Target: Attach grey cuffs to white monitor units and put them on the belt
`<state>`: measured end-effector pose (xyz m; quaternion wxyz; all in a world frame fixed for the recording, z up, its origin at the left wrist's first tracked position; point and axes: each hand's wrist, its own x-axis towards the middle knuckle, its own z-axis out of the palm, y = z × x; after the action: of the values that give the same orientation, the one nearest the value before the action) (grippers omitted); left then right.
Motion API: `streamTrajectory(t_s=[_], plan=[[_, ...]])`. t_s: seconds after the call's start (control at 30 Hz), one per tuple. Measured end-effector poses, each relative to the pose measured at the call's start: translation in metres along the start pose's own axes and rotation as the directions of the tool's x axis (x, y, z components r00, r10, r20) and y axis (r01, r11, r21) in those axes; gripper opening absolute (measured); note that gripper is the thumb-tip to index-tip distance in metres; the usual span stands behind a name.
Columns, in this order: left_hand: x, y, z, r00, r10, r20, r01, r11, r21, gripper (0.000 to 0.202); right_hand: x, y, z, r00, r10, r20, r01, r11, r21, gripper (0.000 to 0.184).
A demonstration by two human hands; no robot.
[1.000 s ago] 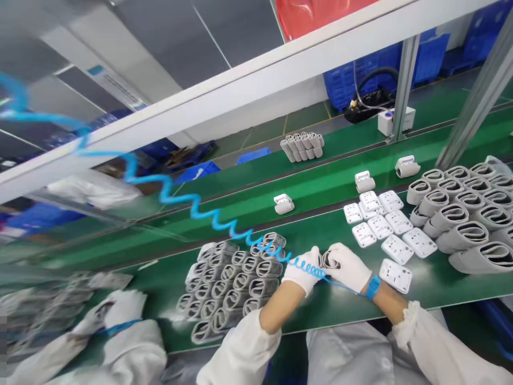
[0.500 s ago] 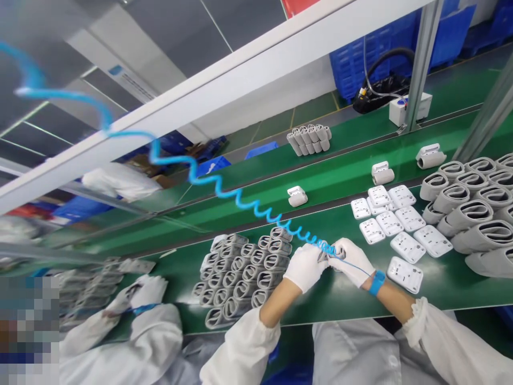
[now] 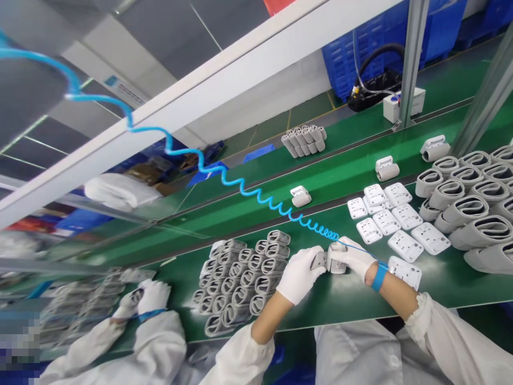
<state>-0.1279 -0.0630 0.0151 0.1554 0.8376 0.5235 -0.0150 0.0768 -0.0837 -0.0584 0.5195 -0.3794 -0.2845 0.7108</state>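
My left hand (image 3: 300, 274), in a white glove, is closed around a grey rolled cuff (image 3: 319, 260), part of it hidden by the fingers. Close beside it, my gloved right hand (image 3: 355, 258) grips another grey roll (image 3: 337, 260) with a pale face, just above the green work surface. A blue band (image 3: 380, 276) circles my right wrist, with a coiled blue cord (image 3: 296, 216) running from it to the upper left. Left of my hands stand several rolled grey cuffs (image 3: 242, 275). White plastic housings (image 3: 405, 247) lie to the right, one partly behind my right forearm.
More grey cuffs (image 3: 468, 206) stack at the right. On the green conveyor belt (image 3: 248, 211) sit white units with cuffs (image 3: 300, 196). A metal post (image 3: 412, 64) rises behind. At left, a co-worker's gloved hands (image 3: 150, 297) work beside another pile of cuffs.
My hands have drawn slightly apart, and the grey pieces in them show more clearly. The view has shifted a little. The co-worker's hands have moved slightly.
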Motion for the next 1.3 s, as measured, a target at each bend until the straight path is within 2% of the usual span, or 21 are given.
streamTrajectory(t_s=[0.13,0.27,0.4,0.47,0.57,0.63,0.73,0.83,0.9,0.97,1.03,1.07,1.13,1.2,1.23,1.3], plan=[[-0.004,0.001,0.008,0.999,-0.036,-0.04,0.034,0.999,-0.041,0.044,0.002,0.003,0.0,0.999,0.049,-0.002,-0.048,0.977,0.21,0.06],[-0.004,0.009,0.011,0.994,-0.099,-0.051,0.097,0.995,-0.034,0.046,0.002,0.0,0.002,0.996,0.081,-0.032,-0.067,0.949,0.309,0.056],[0.0,0.009,0.008,0.978,-0.202,-0.059,0.202,0.979,-0.003,0.048,0.004,-0.003,-0.002,0.973,0.157,-0.172,-0.073,0.907,0.415,0.051],[0.005,0.005,0.006,0.965,-0.252,-0.07,0.252,0.968,-0.011,0.046,0.004,-0.003,-0.004,0.954,0.236,-0.186,-0.131,0.884,0.449,0.047],[0.017,0.0,0.002,0.947,-0.306,-0.092,0.307,0.952,-0.005,0.044,0.0,-0.004,-0.004,0.938,0.343,-0.04,-0.288,0.84,0.46,0.042],[0.027,-0.002,-0.001,0.936,-0.332,-0.12,0.337,0.941,0.024,0.04,-0.004,-0.005,-0.003,0.937,0.342,0.067,-0.336,0.835,0.435,0.046],[0.043,-0.001,-0.007,0.924,-0.356,-0.138,0.363,0.932,0.026,0.043,-0.011,-0.011,0.002,0.959,0.227,0.167,-0.274,0.893,0.356,0.055],[0.055,-0.004,-0.009,0.925,-0.351,-0.149,0.353,0.935,-0.011,0.063,-0.015,-0.016,0.006,0.975,0.093,0.201,-0.151,0.943,0.298,0.06],[0.06,-0.01,-0.009,0.923,-0.324,-0.207,0.318,0.946,-0.062,0.069,-0.015,-0.018,0.008,0.983,0.052,0.177,-0.106,0.944,0.312,0.065],[0.061,-0.018,-0.008,0.916,-0.281,-0.288,0.245,0.957,-0.152,0.06,-0.013,-0.017,0.007,0.99,0.049,0.131,-0.09,0.94,0.33,0.074],[0.057,-0.023,-0.009,0.891,-0.214,-0.401,0.124,0.963,-0.24,0.047,-0.011,-0.016,0.005,0.992,0.065,0.106,-0.096,0.944,0.316,0.081],[0.053,-0.024,-0.01,0.862,-0.17,-0.477,0.042,0.963,-0.267,0.042,-0.011,-0.016,0.004,0.991,0.073,0.112,-0.103,0.949,0.297,0.08],[0.044,-0.019,-0.013,0.768,-0.077,-0.635,-0.143,0.947,-0.287,0.035,-0.013,-0.016,0.002,0.984,0.077,0.16,-0.117,0.959,0.258,0.075],[0.036,-0.005,-0.015,0.687,-0.042,-0.725,-0.312,0.884,-0.348,0.032,-0.018,-0.019,0.002,0.971,0.045,0.233,-0.102,0.965,0.241,0.069],[0.036,0.004,-0.015,0.679,-0.059,-0.732,-0.375,0.829,-0.415,0.032,-0.021,-0.021,0.003,0.963,0.018,0.268,-0.085,0.967,0.241,0.067],[0.045,0.025,-0.011,0.728,-0.102,-0.678,-0.44,0.689,-0.576,0.034,-0.028,-0.026,0.007,0.952,-0.035,0.303,-0.05,0.962,0.267,0.066]])
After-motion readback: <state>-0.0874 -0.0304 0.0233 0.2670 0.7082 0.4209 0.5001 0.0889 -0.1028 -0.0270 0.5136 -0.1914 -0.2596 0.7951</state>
